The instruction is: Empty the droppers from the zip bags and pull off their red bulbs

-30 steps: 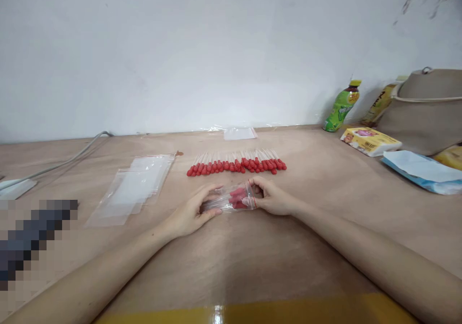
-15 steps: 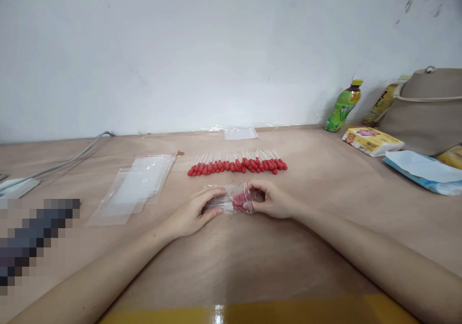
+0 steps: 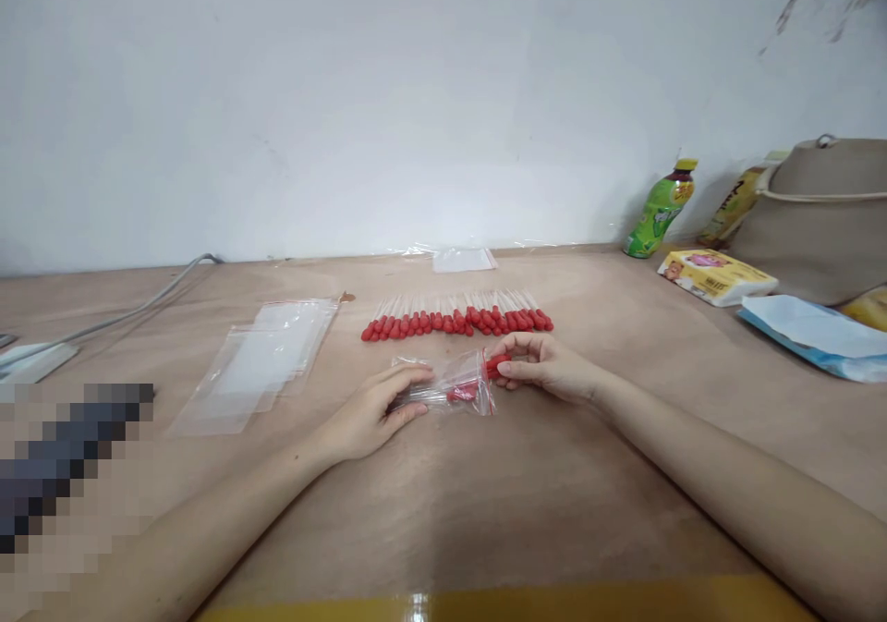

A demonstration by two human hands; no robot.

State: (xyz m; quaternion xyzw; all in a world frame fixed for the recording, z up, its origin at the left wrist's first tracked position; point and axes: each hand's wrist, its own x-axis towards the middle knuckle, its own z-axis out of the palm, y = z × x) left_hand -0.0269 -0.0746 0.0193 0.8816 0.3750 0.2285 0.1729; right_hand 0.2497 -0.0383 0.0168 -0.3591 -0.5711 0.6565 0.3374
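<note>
My left hand [image 3: 384, 408] grips the closed end of a clear zip bag [image 3: 478, 398] that lies on the table, its red-edged mouth facing right. Inside the bag are several thin pale sticks with red tips [image 3: 461, 392]. At the mouth, my right hand [image 3: 537, 363] pinches red-tipped sticks [image 3: 495, 365] by their heads; their red ends stick out of the opening. How many it holds, I cannot tell. Behind both hands, a long row of red-tipped sticks [image 3: 457, 322] lies side by side, tips toward me.
Flat clear zip bags [image 3: 260, 359] lie fanned out at the left, and a small bag [image 3: 464, 260] lies by the wall. At the right are a green bottle [image 3: 658, 211], a yellow tissue pack [image 3: 717, 277], a blue-white packet [image 3: 818, 335] and a grey bag [image 3: 824, 225]. A cable [image 3: 152, 303] runs at the left.
My right hand has moved a little right, off the bag's mouth, and now pinches red tips that stick out of it. The left hand stays on the bag.
</note>
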